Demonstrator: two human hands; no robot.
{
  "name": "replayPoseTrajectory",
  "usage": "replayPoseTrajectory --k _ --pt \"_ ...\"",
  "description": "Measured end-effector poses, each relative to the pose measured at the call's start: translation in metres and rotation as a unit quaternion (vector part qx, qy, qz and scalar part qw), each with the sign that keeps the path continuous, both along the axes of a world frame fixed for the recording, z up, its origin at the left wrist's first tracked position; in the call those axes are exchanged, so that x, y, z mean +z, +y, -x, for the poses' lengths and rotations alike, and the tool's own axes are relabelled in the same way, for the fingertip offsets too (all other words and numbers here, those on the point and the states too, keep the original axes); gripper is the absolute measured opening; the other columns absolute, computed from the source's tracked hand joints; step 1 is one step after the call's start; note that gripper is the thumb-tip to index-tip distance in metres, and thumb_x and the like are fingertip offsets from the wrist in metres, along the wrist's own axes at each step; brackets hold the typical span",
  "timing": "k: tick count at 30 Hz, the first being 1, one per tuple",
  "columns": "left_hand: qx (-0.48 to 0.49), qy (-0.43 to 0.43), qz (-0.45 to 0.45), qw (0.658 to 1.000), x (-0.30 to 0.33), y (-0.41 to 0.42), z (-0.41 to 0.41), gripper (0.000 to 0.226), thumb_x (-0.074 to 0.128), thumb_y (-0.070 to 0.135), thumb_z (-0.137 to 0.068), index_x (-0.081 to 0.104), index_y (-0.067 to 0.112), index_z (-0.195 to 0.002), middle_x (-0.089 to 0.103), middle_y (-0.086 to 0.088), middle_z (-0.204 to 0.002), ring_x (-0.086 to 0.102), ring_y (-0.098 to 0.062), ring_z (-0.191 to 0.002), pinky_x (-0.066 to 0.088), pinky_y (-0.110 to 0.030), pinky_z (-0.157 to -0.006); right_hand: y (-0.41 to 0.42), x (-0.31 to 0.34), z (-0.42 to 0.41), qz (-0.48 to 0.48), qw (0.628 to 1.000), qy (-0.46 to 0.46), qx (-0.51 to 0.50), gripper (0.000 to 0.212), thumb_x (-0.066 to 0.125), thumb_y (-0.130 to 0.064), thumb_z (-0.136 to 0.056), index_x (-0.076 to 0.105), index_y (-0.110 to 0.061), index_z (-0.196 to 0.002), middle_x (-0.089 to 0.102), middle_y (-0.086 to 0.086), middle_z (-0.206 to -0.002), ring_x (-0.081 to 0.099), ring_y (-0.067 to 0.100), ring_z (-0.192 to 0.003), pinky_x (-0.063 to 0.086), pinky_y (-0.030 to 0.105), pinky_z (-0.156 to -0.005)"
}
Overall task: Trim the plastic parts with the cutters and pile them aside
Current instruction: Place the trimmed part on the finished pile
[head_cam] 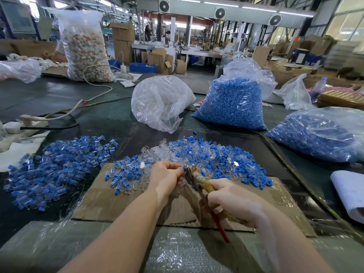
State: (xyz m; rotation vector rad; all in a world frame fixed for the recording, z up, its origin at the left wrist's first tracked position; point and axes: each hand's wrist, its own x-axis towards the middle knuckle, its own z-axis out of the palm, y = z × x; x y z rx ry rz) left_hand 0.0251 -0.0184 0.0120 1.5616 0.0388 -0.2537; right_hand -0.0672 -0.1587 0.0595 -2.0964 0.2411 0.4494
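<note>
**Step in hand.** The trimming cut on a single piece appears to be under way. The left hand pinches one small plastic part, blue with a clear portion, between the tips of its curled fingers. The right hand is wrapped around the handles of the cutters; its fingers are curled tight on the yellowed, tape-wound handle, and a red handle projects below the palm toward the person. The cutter head sits just beside the left fingertips, touching or nearly touching the held part. Whether the blades are closed on it cannot be told.

**Location of stock.**
- A mixed heap of blue and clear pieces lies just beyond the fingers of both hands, on a cardboard sheet spread over the tabletop.
- A separate pile of blue-and-clear parts lies well to the left of the left fingers. It is probably the finished pile.

**Next move, as a judgement.**
1. Squeeze the handles to complete the cut, keeping the left fingertips out of the blade line.
2. Carry the part leftward and release it on the left pile.
3. Draw a fresh piece from the heap ahead.

**Markings.** No brand, label or legible writing can be read on the cutters, on the clear bags of blue pieces beyond the heap, or on the cardboard.
</note>
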Motion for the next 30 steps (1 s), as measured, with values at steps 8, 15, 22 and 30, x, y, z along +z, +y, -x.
replayPoseTrajectory --k 8,15,22,30 --pt "0.011 0.025 0.039 0.999 -0.001 -0.008 0.002 0.011 0.058 -0.002 -0.088 0.062 0.004 -0.08 0.057 -0.004 -0.057 0.05 -0.006 -0.041 0.042 -0.018 -0.04 0.005 0.004 0.002 0.106 0.993 -0.042 0.026 0.017 0.043 -0.005 -0.083 0.041 -0.016 -0.071 0.043 0.0 -0.068 0.039 0.012 -0.054 0.033 0.022 -0.048" --pt "0.015 -0.001 0.028 0.999 0.0 -0.007 0.005 0.009 0.058 -0.001 -0.087 0.063 0.006 -0.084 0.062 -0.005 -0.067 0.054 -0.005 -0.049 0.046 -0.016 -0.047 0.007 -0.004 0.001 0.101 0.993 -0.058 0.007 0.02 0.045 -0.006 -0.087 0.045 -0.018 -0.071 0.048 -0.002 -0.062 0.043 0.011 -0.05 0.034 0.02 -0.047" --pt "0.074 -0.108 -0.084 0.988 0.004 0.012 0.002 0.005 0.06 0.007 -0.088 0.064 0.01 -0.086 0.065 -0.002 -0.076 0.058 -0.008 -0.063 0.042 -0.014 -0.052 0.003 -0.008 -0.001 -0.049 0.993 -0.062 -0.093 0.03 0.062 -0.003 -0.079 0.059 -0.012 -0.108 0.062 -0.003 -0.071 0.054 0.002 -0.049 0.038 0.014 -0.044" --pt "0.182 -0.219 -0.481 0.829 -0.008 0.076 -0.022 0.023 0.05 0.024 -0.095 0.068 0.025 -0.11 0.062 -0.003 -0.105 0.052 -0.024 -0.094 0.043 -0.039 -0.083 -0.02 -0.032 -0.012 0.311 0.933 -0.127 -0.13 0.067 0.065 -0.041 -0.082 0.039 -0.02 -0.14 0.048 0.005 -0.13 0.043 0.024 -0.12 0.039 0.04 -0.1"
